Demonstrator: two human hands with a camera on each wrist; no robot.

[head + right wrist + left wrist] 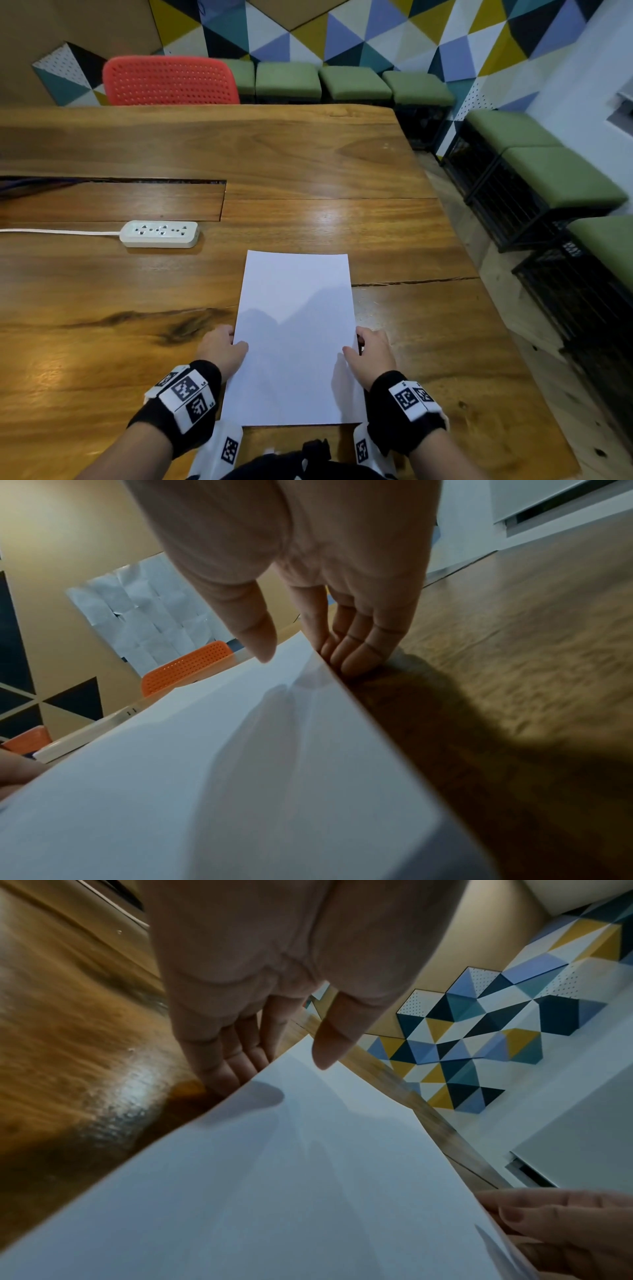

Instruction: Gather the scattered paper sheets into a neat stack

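A squared stack of white paper sheets (294, 335) lies lengthwise on the wooden table (308, 154) right in front of me. My left hand (222, 349) is at the stack's left edge and my right hand (371, 349) at its right edge. In the left wrist view the left hand (281, 1066) has straight fingers (232, 1069) set against the edge of the paper (291, 1191), thumb over the top sheet. The right wrist view shows my right hand (308, 658) the same way, fingers (352, 661) against the paper's (240, 777) edge and touching the table.
A white power strip (159, 233) with its cord lies to the left beyond the paper. A cable slot (113, 180) runs across the table's left half. A red chair (171, 80) and green stools (356, 84) stand past the far edge; more stools line the right wall.
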